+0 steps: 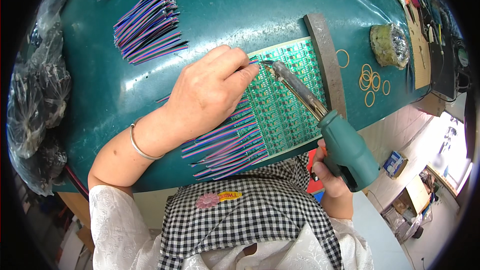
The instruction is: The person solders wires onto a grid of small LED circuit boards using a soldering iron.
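Observation:
My left hand (207, 90) pinches the end of a thin multi-coloured ribbon wire at the upper left edge of a green circuit board panel (290, 105). Most of that wire is hidden under the hand. My right hand (332, 182) is wrapped round the handle of a green soldering gun (347, 147), which points up and to the left. Its dark tip is beside my left fingertips, at the board; I cannot tell if it touches. Several ribbon wires (225, 142) lie in a row along the panel's left edge, below my left wrist.
A pile of loose ribbon wires (147, 25) lies at the far left. One dark bar (322, 55) borders the panel's right side. Beyond it are several rubber bands (369, 77) and a round, plastic-wrapped block (389, 46). Plastic bags (42, 95) line the table's left edge.

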{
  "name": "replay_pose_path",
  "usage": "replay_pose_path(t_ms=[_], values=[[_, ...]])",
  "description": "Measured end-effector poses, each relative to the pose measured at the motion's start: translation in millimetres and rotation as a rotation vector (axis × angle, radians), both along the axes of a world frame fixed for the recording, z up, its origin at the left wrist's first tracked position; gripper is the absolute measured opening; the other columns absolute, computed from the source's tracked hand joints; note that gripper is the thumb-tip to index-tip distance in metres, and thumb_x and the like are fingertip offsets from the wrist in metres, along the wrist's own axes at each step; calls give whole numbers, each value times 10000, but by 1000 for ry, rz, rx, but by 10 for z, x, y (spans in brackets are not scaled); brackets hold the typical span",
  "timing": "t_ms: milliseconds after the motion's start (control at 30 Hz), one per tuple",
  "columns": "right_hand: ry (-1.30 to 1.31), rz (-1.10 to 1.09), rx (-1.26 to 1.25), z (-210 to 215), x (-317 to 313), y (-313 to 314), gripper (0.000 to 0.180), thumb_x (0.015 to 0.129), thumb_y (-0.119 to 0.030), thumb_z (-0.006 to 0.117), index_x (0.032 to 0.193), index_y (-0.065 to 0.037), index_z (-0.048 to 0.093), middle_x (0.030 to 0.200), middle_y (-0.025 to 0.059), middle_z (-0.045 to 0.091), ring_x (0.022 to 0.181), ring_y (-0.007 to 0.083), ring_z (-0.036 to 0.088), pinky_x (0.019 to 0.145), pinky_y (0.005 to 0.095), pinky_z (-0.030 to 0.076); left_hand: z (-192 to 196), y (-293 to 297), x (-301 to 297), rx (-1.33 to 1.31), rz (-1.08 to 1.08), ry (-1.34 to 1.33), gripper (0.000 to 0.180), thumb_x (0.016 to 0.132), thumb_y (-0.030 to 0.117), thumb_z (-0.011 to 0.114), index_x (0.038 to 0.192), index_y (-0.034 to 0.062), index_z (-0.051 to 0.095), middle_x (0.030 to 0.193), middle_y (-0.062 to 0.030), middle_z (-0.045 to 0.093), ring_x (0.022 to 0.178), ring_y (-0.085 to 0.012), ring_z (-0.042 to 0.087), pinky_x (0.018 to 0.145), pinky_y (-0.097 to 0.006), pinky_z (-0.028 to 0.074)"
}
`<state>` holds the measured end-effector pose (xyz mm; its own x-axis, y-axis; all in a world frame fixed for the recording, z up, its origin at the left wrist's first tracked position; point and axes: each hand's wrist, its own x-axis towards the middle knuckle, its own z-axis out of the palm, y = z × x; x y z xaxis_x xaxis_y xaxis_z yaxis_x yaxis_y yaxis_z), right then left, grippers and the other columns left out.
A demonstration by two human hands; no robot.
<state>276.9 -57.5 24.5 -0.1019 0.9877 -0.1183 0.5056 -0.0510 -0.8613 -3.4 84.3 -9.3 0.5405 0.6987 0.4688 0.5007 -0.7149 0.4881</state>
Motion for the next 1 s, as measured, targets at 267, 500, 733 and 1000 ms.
replay_pose_path(t_ms=[267,500,733,1000], values=[[-15,-2,12,21,-9,19,215,715,-74,766,922,-65,710,881,84,721,746,271,696,675,350,552,15,-3,23,23,3,24,145,740,-6,684,883,-22,671,825,-83,557,739,-233,587,607,-343,520],[545,-268,-199,144,-54,27,430,705,40,742,1117,27,616,869,70,645,700,156,597,638,267,503,18,-12,21,38,-11,49,149,743,4,663,889,-26,665,831,-82,550,740,-231,585,604,-338,519],[438,-260,-155,42,-79,-60,575,747,-134,817,1198,77,529,755,87,543,552,160,541,498,256,463,8,-1,17,48,-9,48,155,739,5,669,891,-25,666,831,-81,553,735,-228,585,596,-337,518],[333,-157,-121,32,-48,28,475,742,-70,759,1144,50,537,773,89,548,595,164,561,529,274,490,10,-2,-7,16,-25,40,288,686,-52,705,971,-21,694,852,-95,604,717,-242,612,585,-340,503]])
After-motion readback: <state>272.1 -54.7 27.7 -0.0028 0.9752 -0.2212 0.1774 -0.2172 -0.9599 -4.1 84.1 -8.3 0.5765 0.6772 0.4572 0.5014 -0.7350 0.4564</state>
